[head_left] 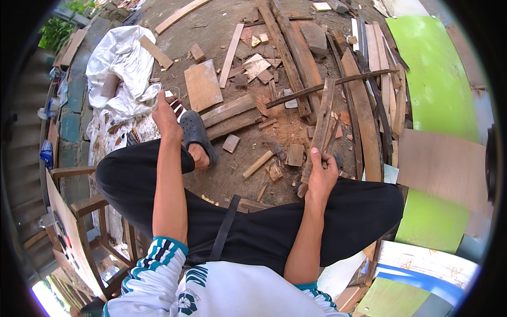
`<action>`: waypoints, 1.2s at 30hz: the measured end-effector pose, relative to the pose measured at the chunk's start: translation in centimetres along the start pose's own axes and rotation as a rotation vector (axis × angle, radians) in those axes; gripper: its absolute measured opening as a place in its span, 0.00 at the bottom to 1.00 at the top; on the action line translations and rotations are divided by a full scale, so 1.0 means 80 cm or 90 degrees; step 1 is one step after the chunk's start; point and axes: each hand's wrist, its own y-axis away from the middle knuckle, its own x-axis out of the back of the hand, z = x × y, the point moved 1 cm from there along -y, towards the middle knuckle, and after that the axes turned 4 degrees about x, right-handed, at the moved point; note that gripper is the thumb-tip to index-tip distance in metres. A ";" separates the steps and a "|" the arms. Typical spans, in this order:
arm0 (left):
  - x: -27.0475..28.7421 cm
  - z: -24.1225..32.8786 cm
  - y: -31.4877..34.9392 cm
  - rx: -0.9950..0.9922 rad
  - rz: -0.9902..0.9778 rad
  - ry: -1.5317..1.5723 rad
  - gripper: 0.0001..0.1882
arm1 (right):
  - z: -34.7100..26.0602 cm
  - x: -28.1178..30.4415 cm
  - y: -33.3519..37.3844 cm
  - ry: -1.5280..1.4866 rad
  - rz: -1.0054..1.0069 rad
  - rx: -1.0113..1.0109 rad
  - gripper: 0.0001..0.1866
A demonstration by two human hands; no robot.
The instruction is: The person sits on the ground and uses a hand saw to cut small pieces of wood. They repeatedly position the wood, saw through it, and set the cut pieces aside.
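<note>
"Where are the hands?"

"The right hand (321, 175) is at 3 o'clock, curled around the near part of a narrow wooden plank (323, 119), thumb on top. The left hand (168, 117) is at 10 o'clock, beside the toe of a dark clog (196, 134). White strips show at its fingers; I can't tell whether it grips anything."

"And the plank itself?"

"It lies at 2 o'clock, its far end pointing to 12 from the hand. It looks old and rough: stiff, I'd guess, fairly light, hardly slippery, but likely to splinter. Held near one end, it probably feels tip-heavy; nearer the middle should balance better."

"Anything crowding it?"

"A thin dark stick (364, 77) crosses near its far end; whether they touch, I can't tell. Long beams (288, 58) lie at 1 o'clock, and a wide board (362, 121) at 2, so sideways room looks tight."

"Further out?"

"A flat panel (203, 85) at 11, with a white sack (124, 50) beyond it at 10. Bright green sheeting (438, 74) at 2, a brown sheet (443, 164) at 3, and a wooden frame (88, 205) between 8 and 9."
</note>
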 end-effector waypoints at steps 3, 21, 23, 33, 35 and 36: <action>0.029 0.018 -0.008 -0.052 0.024 -0.015 0.21 | -0.005 -0.021 -0.001 0.053 -0.043 0.068 0.18; 0.009 -0.244 -0.101 -0.087 -0.333 -0.729 0.25 | 0.019 -0.054 0.003 0.314 -0.083 0.056 0.18; -0.024 -0.286 -0.117 -0.128 -0.377 -0.795 0.28 | 0.042 -0.050 0.001 0.312 -0.068 0.018 0.18; -0.107 -0.328 -0.181 -0.118 -0.521 -0.971 0.31 | 0.050 -0.070 0.004 0.399 -0.140 0.169 0.13; -0.111 -0.321 -0.186 -0.156 -0.549 -1.048 0.32 | 0.049 -0.072 0.002 0.422 -0.151 0.187 0.14; -0.109 -0.319 -0.191 -0.166 -0.557 -1.033 0.33 | 0.054 -0.070 0.002 0.426 -0.161 0.187 0.13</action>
